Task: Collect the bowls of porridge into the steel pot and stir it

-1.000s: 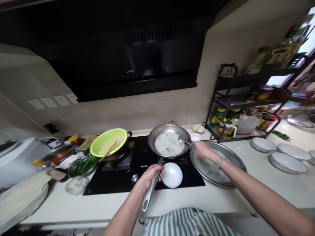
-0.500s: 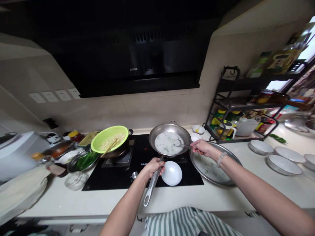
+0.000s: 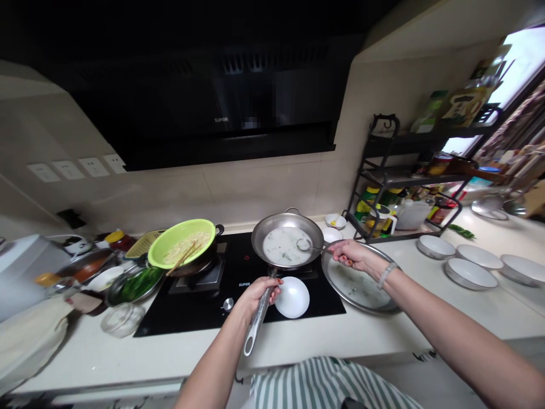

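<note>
A steel frying pan (image 3: 315,232) stands over the right burner, holding a white liquid (image 3: 283,241) with dark green bits. My left hand (image 3: 260,292) is closed round the pan's long metal handle near the pan. My right hand (image 3: 349,254) grips the handle of a metal spoon (image 3: 304,244), whose round bowl sits in the liquid on the right side. Just below the pan, beside my left hand, is a white bowl (image 3: 293,298). Under my right hand lies a wide steel tray (image 3: 330,278) with a thin layer of whitish liquid and green bits.
On the left burner a green colander (image 3: 155,253) of pale strips, with chopsticks (image 3: 184,258) across it, rests on a pot. Leafy greens (image 3: 140,283) and a glass jar (image 3: 122,320) stand further left. A spice rack (image 3: 383,176) and several white dishes (image 3: 472,274) occupy the right.
The whole view has shifted slightly, so things appear further left. Both hands keep their grips, and the spoon's bowl has moved a little toward the pan's right side.
</note>
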The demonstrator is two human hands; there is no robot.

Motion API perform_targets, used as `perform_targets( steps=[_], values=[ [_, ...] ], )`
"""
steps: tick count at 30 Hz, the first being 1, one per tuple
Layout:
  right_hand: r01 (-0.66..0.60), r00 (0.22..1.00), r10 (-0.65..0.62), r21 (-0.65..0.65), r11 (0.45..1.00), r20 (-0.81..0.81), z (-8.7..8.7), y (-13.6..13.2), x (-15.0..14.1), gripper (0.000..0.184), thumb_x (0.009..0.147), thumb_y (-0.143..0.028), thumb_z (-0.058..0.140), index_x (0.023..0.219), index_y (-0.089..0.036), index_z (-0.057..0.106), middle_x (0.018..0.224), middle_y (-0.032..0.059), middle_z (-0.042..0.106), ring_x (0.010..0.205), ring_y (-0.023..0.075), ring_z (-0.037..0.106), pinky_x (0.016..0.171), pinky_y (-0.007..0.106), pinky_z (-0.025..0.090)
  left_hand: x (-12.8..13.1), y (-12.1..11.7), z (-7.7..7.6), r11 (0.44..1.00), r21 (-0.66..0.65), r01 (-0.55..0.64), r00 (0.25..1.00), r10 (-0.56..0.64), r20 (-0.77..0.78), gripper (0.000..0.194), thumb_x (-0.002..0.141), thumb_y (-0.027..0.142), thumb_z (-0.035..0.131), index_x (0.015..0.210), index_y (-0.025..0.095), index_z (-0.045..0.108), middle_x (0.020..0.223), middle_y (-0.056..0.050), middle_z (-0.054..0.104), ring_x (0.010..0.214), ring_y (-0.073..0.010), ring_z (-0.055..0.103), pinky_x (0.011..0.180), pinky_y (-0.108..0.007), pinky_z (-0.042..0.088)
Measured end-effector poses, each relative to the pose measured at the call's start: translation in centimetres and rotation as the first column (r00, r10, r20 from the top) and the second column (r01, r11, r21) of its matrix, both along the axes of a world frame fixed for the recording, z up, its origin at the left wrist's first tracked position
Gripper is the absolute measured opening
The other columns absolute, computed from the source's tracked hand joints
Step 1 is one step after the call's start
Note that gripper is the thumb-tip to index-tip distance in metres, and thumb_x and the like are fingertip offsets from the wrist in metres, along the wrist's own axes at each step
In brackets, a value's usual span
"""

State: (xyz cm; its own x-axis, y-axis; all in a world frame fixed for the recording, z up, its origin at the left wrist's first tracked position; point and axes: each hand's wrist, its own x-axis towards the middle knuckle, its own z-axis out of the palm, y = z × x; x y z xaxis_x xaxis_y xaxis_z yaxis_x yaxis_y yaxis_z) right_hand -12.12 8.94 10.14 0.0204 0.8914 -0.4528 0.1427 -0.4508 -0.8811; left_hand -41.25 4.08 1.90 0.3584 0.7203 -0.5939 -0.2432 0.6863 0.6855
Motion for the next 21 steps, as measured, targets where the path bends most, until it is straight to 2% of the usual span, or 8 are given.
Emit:
perform_targets(
  steps=[9,14,17,21],
  values=[
    [-0.007,0.998,0.003,-0.053,0.999,-0.066,1.9,-0.8,1.4,0.026,0.069,0.005,0.048,0.088,-0.010,0.058,0.047,-0.0016,0.052,0.032,0.0026,0.031,0.030,0.012,0.020,-0.1,0.2,-0.1,0.998,-0.062,0.004,0.998,0.000,0.067,0.005,0.075,0.010,0.064,0.079,0.010,0.061,0.051,0.001,0.054,0.037,-0.0038,0.045,0.036,-0.011,0.032],
    [0.034,0.980,-0.042,-0.045,0.998,-0.196,2.8,-2.3,4.6,0.024,0.068,0.001,0.055,0.089,-0.010,0.061,0.049,-0.0018,0.051,0.033,0.0017,0.028,0.029,0.011,0.018,0.0,0.1,-0.2,0.998,-0.062,-0.005,0.995,0.011,0.097,0.007,0.072,0.009,0.065,0.077,0.011,0.059,0.050,0.003,0.050,0.037,-0.0044,0.044,0.036,-0.012,0.031],
    [0.111,0.975,-0.115,-0.036,0.993,-0.189,3.1,-3.9,7.0,0.028,0.066,0.000,0.057,0.092,-0.011,0.062,0.049,-0.0029,0.050,0.033,0.0018,0.028,0.029,0.011,0.019,0.1,0.0,-0.2,0.998,-0.059,-0.009,0.995,0.015,0.094,0.007,0.072,0.009,0.064,0.078,0.011,0.059,0.049,0.003,0.050,0.037,-0.0048,0.044,0.036,-0.012,0.030],
    [0.205,0.970,-0.207,-0.031,0.978,-0.127,2.0,-6.4,9.7,0.031,0.066,-0.001,0.057,0.094,-0.012,0.061,0.051,-0.0024,0.051,0.034,0.0028,0.030,0.030,0.012,0.020,0.0,0.0,-0.3,0.998,-0.067,-0.003,0.994,0.010,0.113,0.008,0.072,0.009,0.064,0.078,0.011,0.059,0.049,0.004,0.049,0.037,-0.0042,0.043,0.037,-0.012,0.030]
  ],
)
